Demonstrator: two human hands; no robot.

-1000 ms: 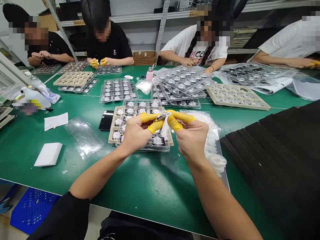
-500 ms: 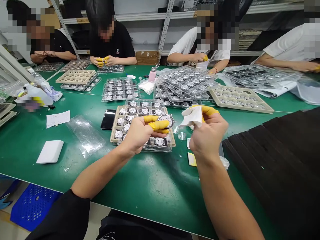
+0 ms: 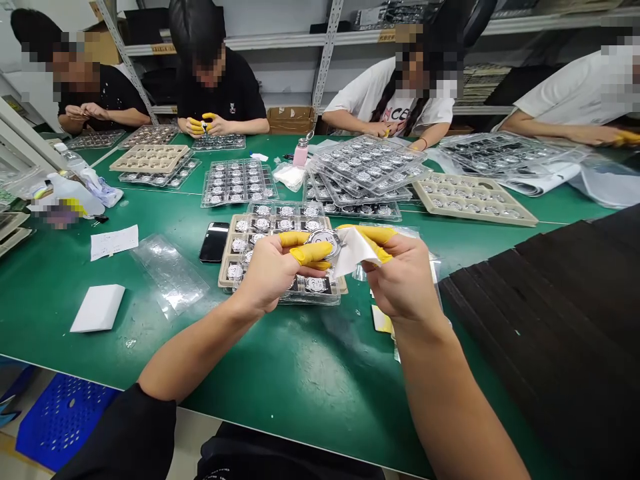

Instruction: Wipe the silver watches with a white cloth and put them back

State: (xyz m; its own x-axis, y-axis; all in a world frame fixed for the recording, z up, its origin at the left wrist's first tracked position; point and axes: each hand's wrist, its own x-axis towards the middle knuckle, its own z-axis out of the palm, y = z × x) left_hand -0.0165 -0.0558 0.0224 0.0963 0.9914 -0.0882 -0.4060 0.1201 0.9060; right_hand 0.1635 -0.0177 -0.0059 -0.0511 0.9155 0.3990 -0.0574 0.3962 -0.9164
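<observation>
Spreading across most of the view, a green table (image 3: 300,373) stands in a workroom backed by grey metal shelving (image 3: 325,47), with 4 other people seated along its far side. A stack of black foam sheets (image 3: 560,320) covers the table's right end. One co-worker's white T-shirt (image 3: 400,100) shows the letters "CE"; the rest of the print is hidden. Clear blister trays (image 3: 367,163) of round parts are piled beyond the middle, and a beige tray (image 3: 231,253) of the same parts lies just under the hands, a dark phone (image 3: 214,241) beside its left edge. A paper slip (image 3: 114,241) further left bears writing too small to read. The left hand (image 3: 270,270), its thumb and fingers in yellow finger cots, pinches a round metal piece (image 3: 324,241) above the beige tray. The right hand (image 3: 403,277), also in cots, pinches a white cloth (image 3: 353,250) whose edge touches the piece. The piece's flat face tilts up toward the camera; being round, it shows no long axis, and its markings cannot be read.
</observation>
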